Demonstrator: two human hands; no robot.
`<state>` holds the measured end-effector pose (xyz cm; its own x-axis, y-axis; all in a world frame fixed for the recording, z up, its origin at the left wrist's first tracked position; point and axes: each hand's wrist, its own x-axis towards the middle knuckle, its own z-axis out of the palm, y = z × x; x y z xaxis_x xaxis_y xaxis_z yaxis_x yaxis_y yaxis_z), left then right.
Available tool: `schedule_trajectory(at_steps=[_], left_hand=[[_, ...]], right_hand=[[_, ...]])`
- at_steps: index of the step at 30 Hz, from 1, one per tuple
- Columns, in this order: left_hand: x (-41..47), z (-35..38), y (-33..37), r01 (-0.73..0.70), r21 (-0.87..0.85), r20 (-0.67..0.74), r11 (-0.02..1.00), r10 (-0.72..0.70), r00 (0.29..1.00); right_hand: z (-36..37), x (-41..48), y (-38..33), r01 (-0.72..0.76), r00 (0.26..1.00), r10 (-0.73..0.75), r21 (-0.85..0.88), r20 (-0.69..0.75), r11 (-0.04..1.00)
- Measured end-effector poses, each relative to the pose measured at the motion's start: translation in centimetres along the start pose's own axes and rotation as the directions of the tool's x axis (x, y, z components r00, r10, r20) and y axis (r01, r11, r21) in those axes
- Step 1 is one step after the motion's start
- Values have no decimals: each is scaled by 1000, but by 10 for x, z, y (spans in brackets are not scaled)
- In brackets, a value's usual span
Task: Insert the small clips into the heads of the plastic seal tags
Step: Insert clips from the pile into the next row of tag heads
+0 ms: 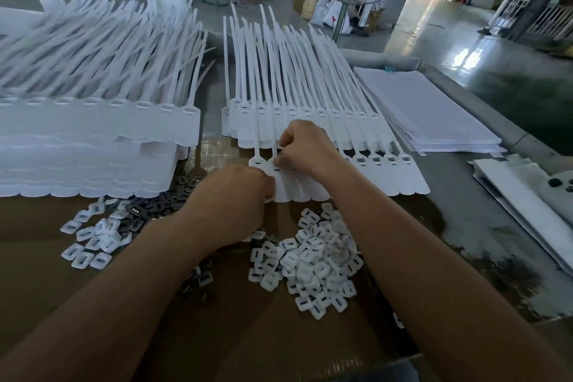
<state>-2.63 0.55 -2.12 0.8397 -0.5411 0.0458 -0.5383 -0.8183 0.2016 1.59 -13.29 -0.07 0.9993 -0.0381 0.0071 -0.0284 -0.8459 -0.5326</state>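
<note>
A factory hall with a glossy concrete floor and cardboard boxes lies beyond my tabletop (248, 338), which is covered in brown card. On it, a row of seal tags (376, 177) lies across the middle with the straps pointing away from me. A tall stack of tags (93, 133) stands to the left and a pile of lined sheets (434, 115) to the right. The small clips (313, 260) sit in a loose white heap near my right forearm.

I am in the seating step. My right grip (302, 149) is pinched tight, fingertips pressed down on the head of one seal tag (283, 186) near the left end of the row. My left grip (235, 192) is curled round the edge of that tag's flat flag to steady it. The clip itself is probably under my right fingertips, but they cover it, so I cannot tell whether it is fully home.

The heads further right show open square windows, so most of the row is still to fill. Next I need a firm, square push until the clip sits flush. Then I reach to the heap for one clip, turn it the right way round, and move one head to the right.
</note>
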Motion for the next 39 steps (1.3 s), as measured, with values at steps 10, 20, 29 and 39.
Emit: schedule_trajectory(at_steps=[10,20,29,39], left_hand=[[-1,-2,0,7,-14,-3,1000,-7,1000],[1,-1,-1,-1,-14,14,1000,1,1000],[1,0,-4,-1,-15,25,1000,2,1000],[1,-2,-4,-7,-21,4,1000,7,1000]], right_hand=[[-6,-6,8,76,995,-81,105,51,992],[-49,-56,29,67,975,-39,-118,219,991],[-43,-60,33,20,973,15,-150,228,988],[-37,-70,18,133,944,-61,-207,324,969]])
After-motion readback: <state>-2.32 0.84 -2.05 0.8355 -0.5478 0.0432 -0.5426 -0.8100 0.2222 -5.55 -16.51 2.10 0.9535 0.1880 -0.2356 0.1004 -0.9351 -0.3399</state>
